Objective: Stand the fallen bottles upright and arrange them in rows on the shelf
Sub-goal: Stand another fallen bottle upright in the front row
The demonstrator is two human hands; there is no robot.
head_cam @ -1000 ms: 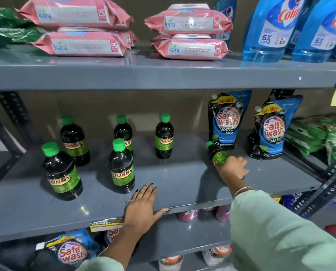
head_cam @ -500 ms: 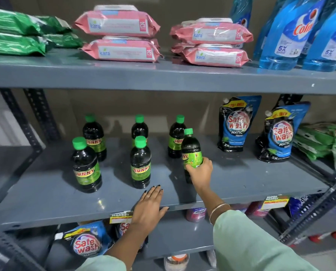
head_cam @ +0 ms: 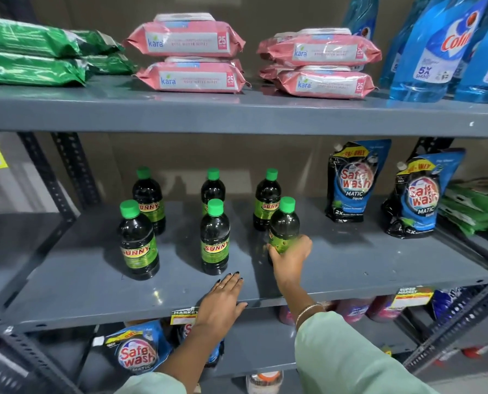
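I am looking down from the head camera at a grey painted metal shelf [head_cam: 350, 268], smooth and slightly glossy, with a rolled front lip. My right hand [head_cam: 289, 255] is wrapped around the lower body of a dark bottle [head_cam: 284, 227], fingers [head_cam: 303, 243] curled closed on its green label. The bottle stands upright at the right end of the front row, just ahead of the back-row bottle [head_cam: 267, 200]. Its base is hidden by my hand and the label is motion-blurred, so I cannot tell whether it is fully set down yet.

My left hand [head_cam: 222, 302] lies flat and open on the shelf's front edge, holding nothing, thumb hooked over the lip.

Five other bottles already stand: three at the back and two in front, the front left bottle [head_cam: 137, 240] and the front middle bottle [head_cam: 215, 237]. All are round, shouldered plastic bottles of near-black liquid with ribbed green screw caps and shiny green and yellow wrap labels.

I judge this to be the placing step for the sixth bottle, completing two rows of three. The next move calls for settling it level with its front-row neighbours, directly ahead of the bottle behind, label turned forward, then letting go gently; the tall narrow shape on slick paint would tip easily.

To the right stand soft, crinkled blue detergent pouches [head_cam: 353, 180].
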